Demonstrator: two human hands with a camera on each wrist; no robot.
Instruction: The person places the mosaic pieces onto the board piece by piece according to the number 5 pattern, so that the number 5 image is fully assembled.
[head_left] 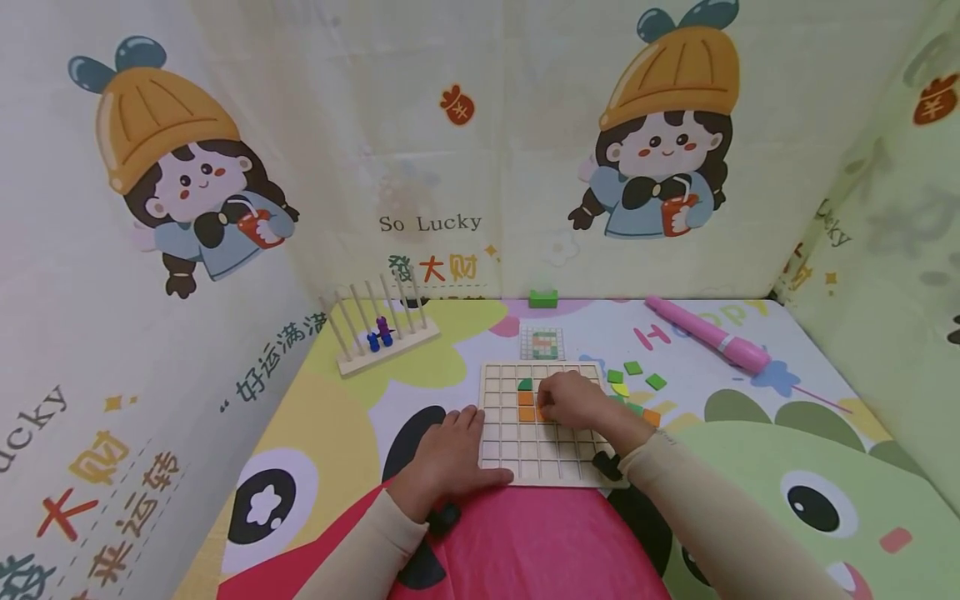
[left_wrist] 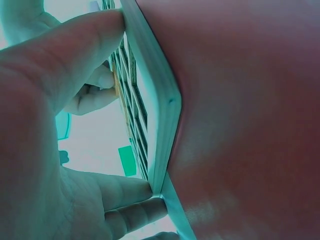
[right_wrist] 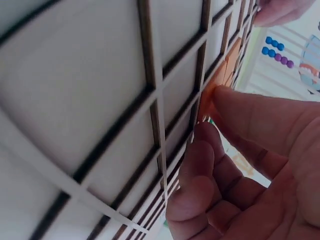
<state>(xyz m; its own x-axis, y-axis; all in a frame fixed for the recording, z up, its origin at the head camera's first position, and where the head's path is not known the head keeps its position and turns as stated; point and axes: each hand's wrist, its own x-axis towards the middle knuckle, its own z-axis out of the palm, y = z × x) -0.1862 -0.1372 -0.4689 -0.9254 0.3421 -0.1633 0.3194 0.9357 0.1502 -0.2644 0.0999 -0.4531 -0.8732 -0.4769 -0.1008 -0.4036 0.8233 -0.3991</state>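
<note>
A wooden grid board (head_left: 501, 452) lies flat before me, with a green tile (head_left: 525, 384) and two orange tiles (head_left: 527, 398) set in its squares. Over the grid, my right hand (head_left: 573, 402) pinches another orange tile (right_wrist: 209, 95) at a square beside those two; the fingers partly hide it. My left hand (head_left: 453, 450) rests at the board's near left corner. Its thumb lies along the front edge and its fingers (left_wrist: 125, 192) touch the left side, fairly straight.
Loose green, yellow and orange tiles (head_left: 656, 382) lie right of the board. Behind it is a small pattern card (head_left: 542, 343). A peg rack (head_left: 390, 348) with blue and purple pieces stands at left, a green block (head_left: 543, 298) at the back, a pink wand-like stick (head_left: 708, 335) at right.
</note>
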